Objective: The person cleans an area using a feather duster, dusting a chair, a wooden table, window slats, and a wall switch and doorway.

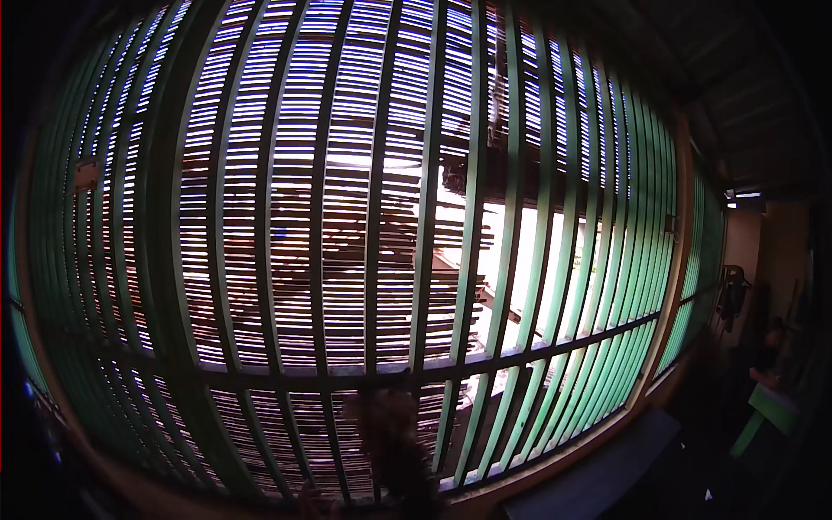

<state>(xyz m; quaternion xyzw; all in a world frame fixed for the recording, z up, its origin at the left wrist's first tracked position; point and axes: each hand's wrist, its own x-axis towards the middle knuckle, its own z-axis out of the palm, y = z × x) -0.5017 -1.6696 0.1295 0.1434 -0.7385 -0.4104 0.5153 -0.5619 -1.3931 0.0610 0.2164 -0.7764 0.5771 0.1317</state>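
Observation:
A tall window grille of green upright bars (420, 260) fills most of the view, with a crossrail (455, 370) low across it. Behind the bars lies a screen of thin horizontal slats (351, 273), and bright light comes through its broken right part. In front of the lower bars rises a dark, blurred shape that looks like my right hand (390, 422) and forearm; its fingers and anything in them cannot be made out. At the bottom edge, left of it, a faint shape seems to be my left hand (316, 502), mostly hidden in shadow.
On the lower right a long dark flat surface (598, 468) runs beneath the sill. Beyond it, a person (770, 357) is dimly seen by a small green table (773, 406). Dark items (732, 292) hang against the far wall. A sloping roof shows at the upper right.

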